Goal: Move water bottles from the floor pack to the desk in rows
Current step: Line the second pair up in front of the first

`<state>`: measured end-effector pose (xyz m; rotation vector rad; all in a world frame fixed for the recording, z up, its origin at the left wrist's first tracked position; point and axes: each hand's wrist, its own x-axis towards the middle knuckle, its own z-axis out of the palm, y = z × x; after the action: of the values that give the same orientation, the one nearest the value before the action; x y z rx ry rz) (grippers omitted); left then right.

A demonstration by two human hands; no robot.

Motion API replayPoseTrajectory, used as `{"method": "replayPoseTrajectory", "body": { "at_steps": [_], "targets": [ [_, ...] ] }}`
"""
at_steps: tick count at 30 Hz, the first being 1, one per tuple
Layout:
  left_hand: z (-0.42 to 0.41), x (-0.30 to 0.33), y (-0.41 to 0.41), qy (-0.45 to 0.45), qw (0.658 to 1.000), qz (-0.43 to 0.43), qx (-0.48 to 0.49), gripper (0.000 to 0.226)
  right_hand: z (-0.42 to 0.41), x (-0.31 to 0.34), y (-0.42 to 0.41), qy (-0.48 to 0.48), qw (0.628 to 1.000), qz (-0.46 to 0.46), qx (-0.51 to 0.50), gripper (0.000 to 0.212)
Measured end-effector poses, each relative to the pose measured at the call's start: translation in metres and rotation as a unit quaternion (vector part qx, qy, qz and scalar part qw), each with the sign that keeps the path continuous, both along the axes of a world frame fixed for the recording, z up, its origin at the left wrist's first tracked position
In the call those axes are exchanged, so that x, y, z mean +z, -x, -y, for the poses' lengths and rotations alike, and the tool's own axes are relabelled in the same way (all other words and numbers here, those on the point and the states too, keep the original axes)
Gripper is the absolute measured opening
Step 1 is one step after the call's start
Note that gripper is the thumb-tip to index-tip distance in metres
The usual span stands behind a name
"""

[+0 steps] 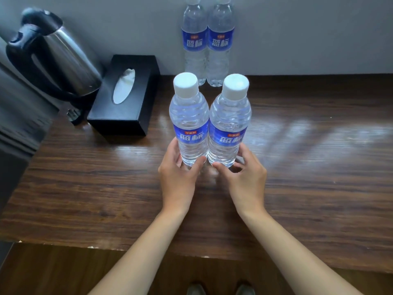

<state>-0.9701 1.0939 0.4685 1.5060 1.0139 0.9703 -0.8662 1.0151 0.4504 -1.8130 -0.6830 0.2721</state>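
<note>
Two clear water bottles with blue labels and white caps stand upright side by side on the wooden desk (297, 167). My left hand (177, 175) curls round the base of the left bottle (189, 124). My right hand (244, 173) curls round the base of the right bottle (228, 128). The two bottles touch each other. Behind them, against the wall, stand two more of the same bottles: a far left bottle (194, 39) and a far right bottle (220, 41), forming a back row. The floor pack is out of view.
A black tissue box (125, 96) lies left of the bottles. A steel kettle (53, 56) with a black handle stands at the far left beside a grey panel. The desk's front edge runs below my forearms; shoes show on the floor.
</note>
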Motion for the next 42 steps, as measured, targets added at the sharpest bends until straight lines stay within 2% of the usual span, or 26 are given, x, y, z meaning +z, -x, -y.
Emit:
{"method": "replayPoseTrajectory", "body": {
  "at_steps": [22,32,42],
  "targets": [
    [-0.110,0.003,-0.081,0.015,1.000,0.021,0.001,0.063,-0.112,-0.004,-0.081,0.031,0.999,0.044,0.001,0.047],
    [-0.137,0.002,-0.104,0.023,1.000,0.015,-0.013,0.063,-0.138,0.000,-0.100,0.042,0.998,0.037,-0.013,0.042],
    [-0.153,0.006,-0.112,-0.017,0.999,-0.012,-0.030,0.065,-0.153,0.005,-0.110,0.050,0.998,0.043,-0.014,0.040]
  ]
}}
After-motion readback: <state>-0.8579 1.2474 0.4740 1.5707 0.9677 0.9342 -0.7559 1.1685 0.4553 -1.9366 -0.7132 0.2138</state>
